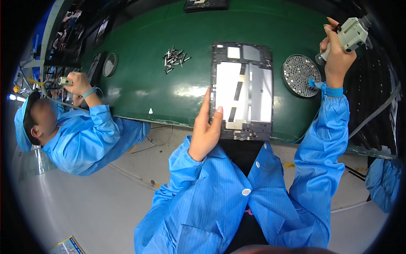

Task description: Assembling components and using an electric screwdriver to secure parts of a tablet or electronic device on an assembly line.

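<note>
An opened tablet (pixel 261 89) lies on the green bench in front of me, its black frame surrounding silvery-white panels and dark strips. My left hand (pixel 205 134) grips its lower left edge, thumb on top and index finger stretched along the side. Up at the right, my right hand (pixel 338 59) is wrapped round a pale electric screwdriver (pixel 354 35), raised clear of the tablet. Just left of that wrist sits a round dish (pixel 285 83) full of small metallic pieces, probably screws. A blue wrist strap (pixel 334 91) with a blue clip circles my right wrist.
Small black and silver parts (pixel 174 58) lie heaped left of the tablet on the bench (pixel 139 46). A smaller round dish (pixel 110 64) stands farther left. Beside it a co-worker (pixel 84 135) in blue holds a similar tool. Another dark device (pixel 206 4) lies at the far edge.
</note>
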The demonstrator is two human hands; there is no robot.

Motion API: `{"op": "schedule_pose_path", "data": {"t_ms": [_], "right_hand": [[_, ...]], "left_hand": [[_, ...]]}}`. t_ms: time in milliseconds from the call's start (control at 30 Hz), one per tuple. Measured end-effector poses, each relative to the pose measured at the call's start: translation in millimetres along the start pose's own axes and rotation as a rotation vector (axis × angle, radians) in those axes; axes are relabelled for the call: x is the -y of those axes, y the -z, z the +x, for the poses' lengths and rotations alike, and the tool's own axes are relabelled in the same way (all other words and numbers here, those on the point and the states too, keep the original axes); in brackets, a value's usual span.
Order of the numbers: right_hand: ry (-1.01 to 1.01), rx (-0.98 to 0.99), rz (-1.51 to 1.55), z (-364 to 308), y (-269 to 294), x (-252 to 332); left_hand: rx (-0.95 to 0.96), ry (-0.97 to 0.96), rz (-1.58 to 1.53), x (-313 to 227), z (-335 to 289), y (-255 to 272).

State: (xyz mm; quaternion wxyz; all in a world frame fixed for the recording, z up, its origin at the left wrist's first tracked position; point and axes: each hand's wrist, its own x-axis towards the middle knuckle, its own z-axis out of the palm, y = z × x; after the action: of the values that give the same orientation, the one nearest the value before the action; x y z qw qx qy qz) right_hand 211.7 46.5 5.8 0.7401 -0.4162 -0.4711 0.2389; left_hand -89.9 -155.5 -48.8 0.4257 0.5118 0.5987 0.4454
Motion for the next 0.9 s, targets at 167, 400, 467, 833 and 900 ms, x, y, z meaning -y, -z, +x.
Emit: {"op": "schedule_pose_path", "data": {"t_ms": [167,400,467,833,900], "right_hand": [[0.009,0.005,-0.063,-0.2,7.3,-3.1],[0.000,0.038,-0.014,-0.5,-4.7,17.3],[-0.004,0.040,-0.038,-6.4,-6.1,23.9],[-0.105,0.051,-0.007,-18.7,5.1,30.8],[-0.086,0.078,0.030,-20.4,-6.5,30.1]], "left_hand": [[-0.352,-0.502,0.829,-20.1,31.5,39.1],[0.034,-0.368,0.605,-19.1,211.8,169.9],[0.274,-0.237,0.569,-14.6,239.4,172.0],[0.185,-0.347,0.750,-23.4,218.4,155.1],[0.055,-0.378,0.580,-21.3,198.5,168.9]]}}
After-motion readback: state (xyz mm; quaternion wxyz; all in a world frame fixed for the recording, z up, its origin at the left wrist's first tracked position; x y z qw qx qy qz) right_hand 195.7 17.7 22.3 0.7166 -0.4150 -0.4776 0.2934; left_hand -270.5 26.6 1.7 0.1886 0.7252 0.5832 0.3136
